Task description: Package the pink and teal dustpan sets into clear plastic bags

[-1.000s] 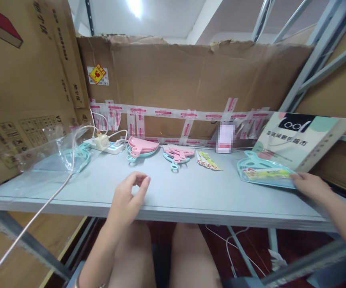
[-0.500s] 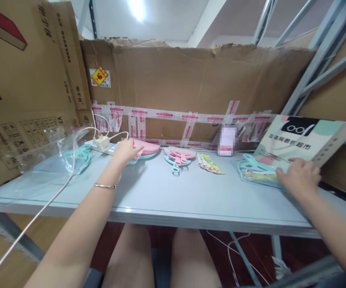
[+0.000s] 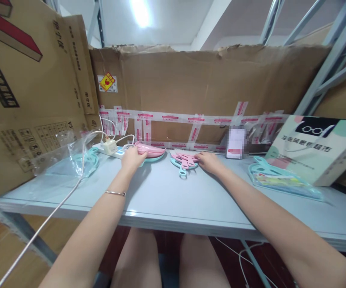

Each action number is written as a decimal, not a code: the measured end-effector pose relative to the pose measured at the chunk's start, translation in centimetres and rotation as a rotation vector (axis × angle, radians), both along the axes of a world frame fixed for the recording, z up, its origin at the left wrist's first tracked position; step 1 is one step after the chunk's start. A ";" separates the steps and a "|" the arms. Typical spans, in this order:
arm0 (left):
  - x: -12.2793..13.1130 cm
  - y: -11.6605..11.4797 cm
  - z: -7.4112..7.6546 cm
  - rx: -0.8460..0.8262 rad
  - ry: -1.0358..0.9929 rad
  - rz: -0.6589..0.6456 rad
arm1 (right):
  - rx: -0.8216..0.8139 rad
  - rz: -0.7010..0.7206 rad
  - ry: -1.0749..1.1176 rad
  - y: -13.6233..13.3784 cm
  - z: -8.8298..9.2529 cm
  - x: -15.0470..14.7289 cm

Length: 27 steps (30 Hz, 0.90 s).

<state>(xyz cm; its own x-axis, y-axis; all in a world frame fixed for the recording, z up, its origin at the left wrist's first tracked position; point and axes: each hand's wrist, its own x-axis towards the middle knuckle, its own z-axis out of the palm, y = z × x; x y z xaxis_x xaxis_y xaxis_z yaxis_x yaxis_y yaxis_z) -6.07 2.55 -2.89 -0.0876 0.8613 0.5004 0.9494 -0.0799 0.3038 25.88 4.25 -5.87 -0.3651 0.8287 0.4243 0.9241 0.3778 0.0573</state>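
My left hand (image 3: 133, 158) is closed on the edge of a stack of pink half-round plastic pieces (image 3: 150, 150), whose edge is tilted up. Beneath them lies a teal piece (image 3: 152, 159) of similar shape. My right hand (image 3: 209, 162) has its fingers closed on the right side of a small pile of pink plastic handle pieces (image 3: 187, 160). Under that pile are teal handle pieces (image 3: 182, 172), one with a ring end toward me. On the right, a teal plastic piece with a colourful printed sheet in a clear bag (image 3: 283, 182) lies flat.
A white power strip with a plug (image 3: 110, 147) and a white cable (image 3: 59, 204) are at the left, beside a bagged teal piece (image 3: 77, 162). A phone (image 3: 235, 142) leans against the cardboard (image 3: 191, 80) at the back. A printed box (image 3: 313, 148) stands at right.
My right hand has moved left from the bagged teal piece to the pink handle pile. My left hand stays at the pink stack, now tilted up. The printed cards are hidden behind my right arm.
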 end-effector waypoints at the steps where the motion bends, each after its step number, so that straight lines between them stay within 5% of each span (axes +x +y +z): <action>1: 0.0 -0.1 0.2 0.021 -0.009 0.008 | 0.001 0.004 0.009 0.0 0.0 0.1; 6: 0.2 -0.6 0.9 0.208 -0.188 -0.054 | 0.045 0.001 0.107 -0.1 0.2 0.2; 11: 0.3 -0.8 1.5 0.489 -0.430 -0.230 | 0.137 -0.011 0.300 0.4 0.5 -0.1; 15: 0.5 -0.7 1.9 0.557 -0.778 -0.410 | 0.240 -0.110 0.502 0.5 1.5 0.6; 19: 0.7 -0.9 2.4 0.471 -1.151 -0.590 | 0.478 -0.209 0.829 -0.5 3.8 0.7; 22: 1.4 -1.3 2.7 0.316 -1.392 -0.698 | 0.622 -0.092 1.068 -2.2 5.7 -1.0; 27: 3.9 -1.8 1.9 -0.116 -1.677 -0.803 | 0.414 0.085 0.834 -6.7 7.7 -7.2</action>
